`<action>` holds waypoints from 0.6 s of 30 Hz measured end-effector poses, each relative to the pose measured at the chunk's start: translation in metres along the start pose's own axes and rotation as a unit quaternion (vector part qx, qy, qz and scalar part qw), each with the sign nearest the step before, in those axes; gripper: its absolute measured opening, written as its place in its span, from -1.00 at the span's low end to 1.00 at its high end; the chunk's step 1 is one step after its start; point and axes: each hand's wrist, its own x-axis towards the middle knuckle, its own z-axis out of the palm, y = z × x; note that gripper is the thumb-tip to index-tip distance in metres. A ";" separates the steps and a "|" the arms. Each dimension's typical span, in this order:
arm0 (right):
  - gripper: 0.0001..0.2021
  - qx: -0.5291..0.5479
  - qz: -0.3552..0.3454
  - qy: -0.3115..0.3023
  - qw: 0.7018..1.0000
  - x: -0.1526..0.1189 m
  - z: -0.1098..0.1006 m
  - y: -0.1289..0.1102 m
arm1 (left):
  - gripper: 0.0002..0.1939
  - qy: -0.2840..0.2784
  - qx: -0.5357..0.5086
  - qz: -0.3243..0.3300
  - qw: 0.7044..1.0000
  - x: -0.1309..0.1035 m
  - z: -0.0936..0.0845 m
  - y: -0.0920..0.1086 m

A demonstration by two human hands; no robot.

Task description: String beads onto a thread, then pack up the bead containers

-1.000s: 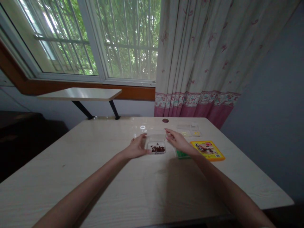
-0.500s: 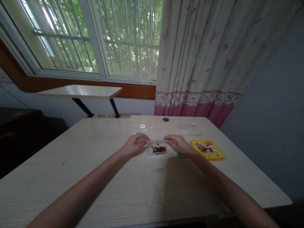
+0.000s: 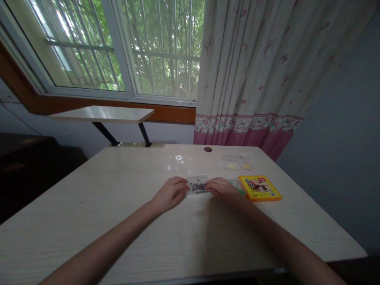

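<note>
A small clear plastic box (image 3: 197, 186) lies on the table in front of me, with many small dark pieces inside. The pieces look greyish and dulled, as though a translucent lid covers them. My left hand (image 3: 172, 192) grips the box's left edge with bent fingers. At the opposite edge, my right hand (image 3: 220, 187) is closed on the right side, fingertips at the rim. Just beyond the right hand sits another clear box with green pieces (image 3: 240, 189), partly hidden by that hand.
A yellow-orange flat box (image 3: 260, 188) with a printed label lies at the right. Behind it is a clear compartment tray (image 3: 236, 163) holding yellow pieces. A raised shelf (image 3: 103, 114) stands at the table's back left, and a cable hole (image 3: 208, 149) is near the rear edge.
Both hands have come down onto the sides of the box, the fingers nearer its rim. The dark pieces now look greyer, as if under a lid. More of the green pieces' box shows.
</note>
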 end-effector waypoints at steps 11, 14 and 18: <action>-0.88 -0.063 -0.002 -0.038 0.997 0.003 0.003 0.003 | -0.82 0.011 0.048 0.009 0.999 -0.001 0.006 0.003; -0.88 -0.079 -0.004 -0.050 0.996 0.003 0.002 0.003 | -0.81 0.008 0.090 0.024 0.996 -0.001 0.007 0.007; -0.87 -0.090 0.010 -0.077 0.993 0.003 0.001 0.002 | -0.81 -0.016 0.112 0.034 0.993 0.004 0.004 0.011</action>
